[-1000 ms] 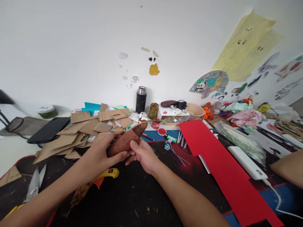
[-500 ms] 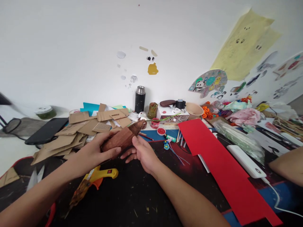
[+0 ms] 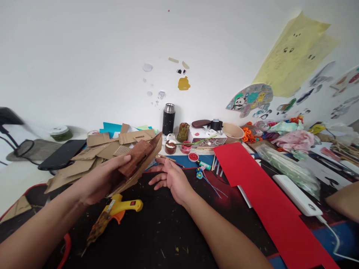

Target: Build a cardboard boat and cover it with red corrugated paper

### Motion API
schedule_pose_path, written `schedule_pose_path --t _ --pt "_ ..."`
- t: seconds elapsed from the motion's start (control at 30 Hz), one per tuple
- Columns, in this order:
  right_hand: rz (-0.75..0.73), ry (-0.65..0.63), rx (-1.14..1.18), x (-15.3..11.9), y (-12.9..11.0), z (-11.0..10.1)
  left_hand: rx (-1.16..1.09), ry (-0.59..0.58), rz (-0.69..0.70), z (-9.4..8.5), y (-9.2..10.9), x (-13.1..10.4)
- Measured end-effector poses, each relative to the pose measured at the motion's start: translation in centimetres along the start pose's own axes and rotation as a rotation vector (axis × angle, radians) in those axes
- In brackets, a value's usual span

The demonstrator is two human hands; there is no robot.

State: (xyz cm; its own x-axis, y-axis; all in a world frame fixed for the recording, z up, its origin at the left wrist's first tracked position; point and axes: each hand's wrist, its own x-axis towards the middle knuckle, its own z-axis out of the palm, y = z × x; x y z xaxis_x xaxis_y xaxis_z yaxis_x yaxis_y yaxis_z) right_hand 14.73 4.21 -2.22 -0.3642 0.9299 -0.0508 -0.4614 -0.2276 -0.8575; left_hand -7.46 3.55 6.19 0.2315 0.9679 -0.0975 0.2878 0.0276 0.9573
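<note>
My left hand point(image 3: 105, 175) grips a brown-painted cardboard piece point(image 3: 140, 155), holding it tilted above the mat with its plain cardboard edge facing right. The far end of this piece tapers to a point. Just right of it, my right hand point(image 3: 174, 179) is raised with its fingers spread and nothing in them. Below the left hand lies a yellow glue gun point(image 3: 114, 209) with an orange trigger, its nozzle toward me. Beyond the hands are a small pot of brown paint point(image 3: 170, 148) and a dish of red paint point(image 3: 193, 157).
Cardboard scraps point(image 3: 84, 160) pile up at left beside a black phone-like slab point(image 3: 63, 153). A black thermos point(image 3: 168, 119) stands against the wall. Red card point(image 3: 260, 201) and a white power strip point(image 3: 297, 194) lie at right, near another person's arm point(image 3: 344, 201).
The brown cardboard piece has been turned in my left hand, so its plain edge now shows. My right hand has let go of it and opened beside it. The view has shifted slightly.
</note>
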Motion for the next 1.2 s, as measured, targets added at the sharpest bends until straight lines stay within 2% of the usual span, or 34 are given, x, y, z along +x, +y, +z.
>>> schedule_pose_path --t 0.1,0.13,0.4,0.63,0.8,1.2 --pt "0.0 0.025 0.008 0.0 -0.1 -0.2 -0.186 -0.096 -0.197 -0.4 0.2 0.2" --pt "0.0 0.027 0.008 0.0 -0.1 -0.2 -0.202 -0.1 -0.222 -0.5 0.2 0.2" --pt "-0.004 0.029 0.002 -0.2 -0.4 0.0 -0.286 -0.088 -0.263 -0.7 -0.9 0.1" --pt "-0.01 0.004 0.002 -0.3 -0.5 0.1 -0.252 -0.141 -0.25 -0.3 -0.7 -0.1" --pt "-0.006 -0.004 -0.006 -0.2 -0.4 0.1 -0.306 -0.168 -0.26 -0.1 -0.5 -0.1" --pt "0.01 0.02 0.008 0.0 -0.1 0.3 -0.489 -0.131 -0.367 0.0 -2.1 0.3"
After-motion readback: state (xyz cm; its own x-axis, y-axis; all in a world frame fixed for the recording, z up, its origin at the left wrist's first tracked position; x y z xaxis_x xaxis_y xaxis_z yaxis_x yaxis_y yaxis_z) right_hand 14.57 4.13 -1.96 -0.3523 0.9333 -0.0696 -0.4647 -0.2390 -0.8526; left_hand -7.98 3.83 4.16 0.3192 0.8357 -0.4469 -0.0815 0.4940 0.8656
